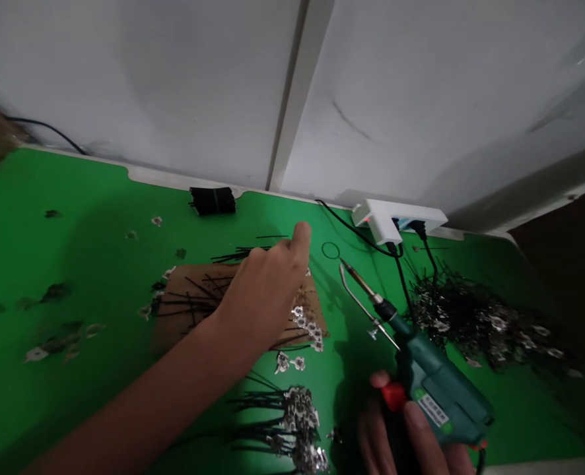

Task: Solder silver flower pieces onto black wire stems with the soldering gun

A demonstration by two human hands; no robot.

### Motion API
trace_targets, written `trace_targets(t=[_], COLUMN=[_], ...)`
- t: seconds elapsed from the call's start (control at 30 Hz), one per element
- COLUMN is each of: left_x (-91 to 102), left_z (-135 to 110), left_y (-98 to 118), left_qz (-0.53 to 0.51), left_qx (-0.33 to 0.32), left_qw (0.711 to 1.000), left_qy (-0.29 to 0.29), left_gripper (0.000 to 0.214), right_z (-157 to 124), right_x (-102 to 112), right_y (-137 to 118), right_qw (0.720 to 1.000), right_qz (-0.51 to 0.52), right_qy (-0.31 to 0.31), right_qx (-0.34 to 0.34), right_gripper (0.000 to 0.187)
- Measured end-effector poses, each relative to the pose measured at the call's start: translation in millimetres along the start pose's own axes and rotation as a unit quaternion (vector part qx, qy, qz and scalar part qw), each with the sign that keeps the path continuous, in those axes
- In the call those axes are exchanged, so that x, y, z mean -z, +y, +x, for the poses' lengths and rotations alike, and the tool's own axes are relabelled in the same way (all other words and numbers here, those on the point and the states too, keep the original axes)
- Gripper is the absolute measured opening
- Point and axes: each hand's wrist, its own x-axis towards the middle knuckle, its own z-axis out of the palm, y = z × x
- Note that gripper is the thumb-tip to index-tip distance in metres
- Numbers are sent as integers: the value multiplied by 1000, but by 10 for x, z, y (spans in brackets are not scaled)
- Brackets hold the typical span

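My right hand (pixel 379 429) grips a green soldering gun (pixel 438 376) by its handle, with a finger at the red trigger (pixel 394 396). The gun's thin tip and curved solder feed tube point up and left, apart from my left hand. My left hand (pixel 267 277) reaches over a brown cardboard piece (pixel 317 303), fingers bent and mostly hidden behind its back; what they pinch, if anything, cannot be seen. Black wires (pixel 188 303) lie across the cardboard. Small metal terminals (pixel 307 323) line its right edge.
Wires with terminals lie in a bunch (pixel 292 422) in front and a large heap (pixel 490 316) at right. A bundle of black wires (pixel 213 200) and a white power strip (pixel 401 221) stand near the wall. Loose terminals (pixel 49 346) are scattered at left on the green table.
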Motion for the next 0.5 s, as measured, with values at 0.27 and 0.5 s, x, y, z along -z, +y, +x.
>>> trace_targets(t=[0.27,0.5], left_x=[-16,-51], left_z=[-27,-43], left_y=[-4,-35], left_qz=[-6,-17], left_qx=[-7,-24], left_qw=[1000,999], left_qy=[10,36], left_gripper=[49,47], right_z=[4,-138], right_x=[-83,-362], right_y=[36,-51], right_qw=[990,982], right_qz=[42,15], right_qy=[-25,80], right_qx=[132,172], right_gripper=[21,25])
